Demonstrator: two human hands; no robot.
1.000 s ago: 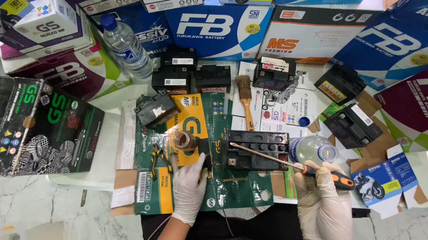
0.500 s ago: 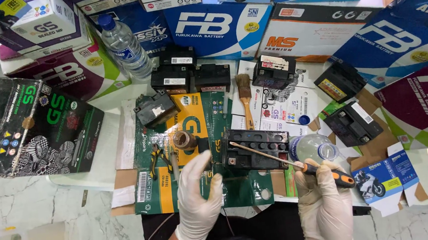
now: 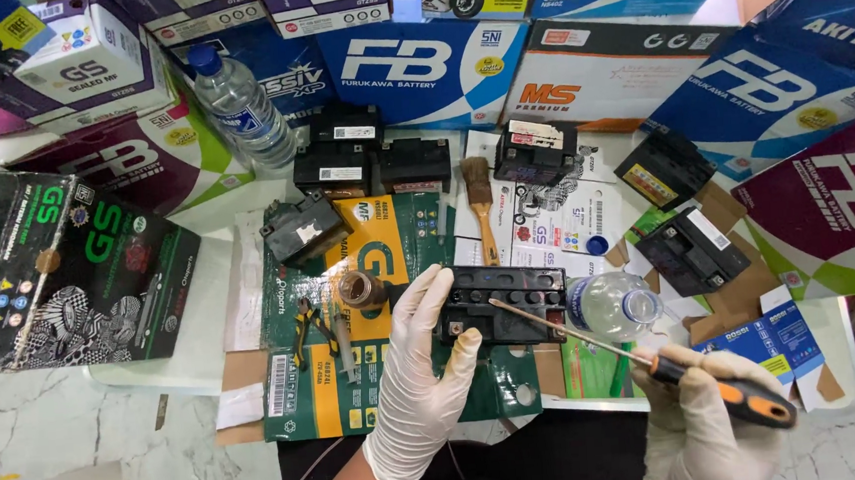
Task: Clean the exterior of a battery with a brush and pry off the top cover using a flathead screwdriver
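Both hands wear pale gloves. Her left hand (image 3: pixel 421 366) is spread wide, fingers and thumb curled round the left end of a small black battery (image 3: pixel 507 305), touching its case at the near edge and the top corner. Closed in a fist, the right hand (image 3: pixel 711 421) grips the orange and black handle of a long screwdriver (image 3: pixel 647 360); the thin shaft slants up and to the left, its tip over the battery's top face, though whether it touches I cannot tell.

That battery lies on flattened green and yellow cardboard (image 3: pixel 378 253) on the worktop, right in front of the person. Just right of it a clear plastic bottle (image 3: pixel 615 305) lies on its side, its blue cap (image 3: pixel 596 245) near it. To the left sit a brown roll of tape (image 3: pixel 360 288) and small pliers (image 3: pixel 305 329). Behind are a wooden-handled paintbrush (image 3: pixel 482 206), several more black batteries (image 3: pixel 362 156), and an upright water bottle (image 3: pixel 237 103). Printed cartons (image 3: pixel 415 65) ring the far side.
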